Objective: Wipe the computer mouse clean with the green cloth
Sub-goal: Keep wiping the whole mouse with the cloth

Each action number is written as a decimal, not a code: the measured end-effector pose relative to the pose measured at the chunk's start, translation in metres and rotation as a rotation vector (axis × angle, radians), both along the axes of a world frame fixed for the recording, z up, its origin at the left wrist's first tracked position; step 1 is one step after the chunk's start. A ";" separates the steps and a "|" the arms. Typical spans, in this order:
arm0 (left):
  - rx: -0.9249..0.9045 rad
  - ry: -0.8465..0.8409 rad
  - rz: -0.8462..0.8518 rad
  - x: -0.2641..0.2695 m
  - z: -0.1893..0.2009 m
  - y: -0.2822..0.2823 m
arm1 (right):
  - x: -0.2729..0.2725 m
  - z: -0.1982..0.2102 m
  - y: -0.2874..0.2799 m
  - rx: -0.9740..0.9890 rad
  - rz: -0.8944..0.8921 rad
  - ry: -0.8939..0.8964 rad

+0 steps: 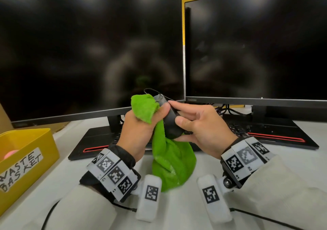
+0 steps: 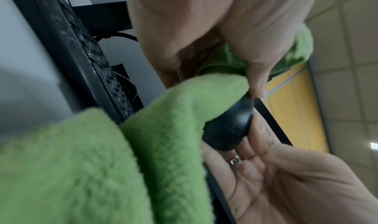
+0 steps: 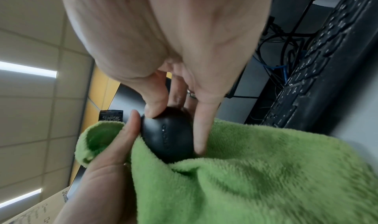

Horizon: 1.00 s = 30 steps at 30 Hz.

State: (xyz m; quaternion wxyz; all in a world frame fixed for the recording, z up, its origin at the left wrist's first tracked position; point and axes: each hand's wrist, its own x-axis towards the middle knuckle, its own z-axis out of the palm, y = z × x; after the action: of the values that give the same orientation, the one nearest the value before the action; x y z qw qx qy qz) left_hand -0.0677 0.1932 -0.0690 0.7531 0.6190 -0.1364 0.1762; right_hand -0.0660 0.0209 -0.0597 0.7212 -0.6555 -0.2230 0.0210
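So the black plastic computer mouse (image 1: pixel 170 121) is up off the white desk (image 1: pixel 177 210), held in front of the two dark monitors. The right hand (image 1: pixel 200 127) has its fingers and thumb wrapped round the mouse, cable end pointing away. The left hand (image 1: pixel 141 128) is bunched on the fluffy green cloth (image 1: pixel 169 160), pressing it against the mouse's left side, with the rest of the cloth hanging down to the desk. Off to the left there's a yellow bin (image 1: pixel 26 159) labelled WASTE BASKET.
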 end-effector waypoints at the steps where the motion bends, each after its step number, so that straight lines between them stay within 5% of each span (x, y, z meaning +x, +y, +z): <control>1: -0.007 -0.003 0.011 0.000 0.001 0.000 | 0.000 0.000 0.001 -0.003 0.002 0.003; 11: -0.322 0.094 -0.541 -0.011 0.012 0.004 | 0.003 0.006 -0.006 0.163 -0.094 0.056; 16: -0.349 0.193 -0.280 -0.003 0.013 0.001 | 0.004 0.009 -0.011 0.242 -0.124 0.052; 24: -0.571 0.051 -0.437 -0.002 0.009 0.012 | 0.003 0.008 -0.008 0.244 -0.137 0.039; 30: -0.476 0.106 -0.383 0.002 0.005 0.014 | 0.001 0.009 -0.006 0.237 -0.135 0.041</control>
State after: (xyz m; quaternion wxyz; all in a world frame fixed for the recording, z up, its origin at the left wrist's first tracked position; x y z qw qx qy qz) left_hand -0.0659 0.2070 -0.0641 0.9025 0.3966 -0.1658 0.0256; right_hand -0.0646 0.0151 -0.0511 0.7976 -0.5789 -0.1645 -0.0409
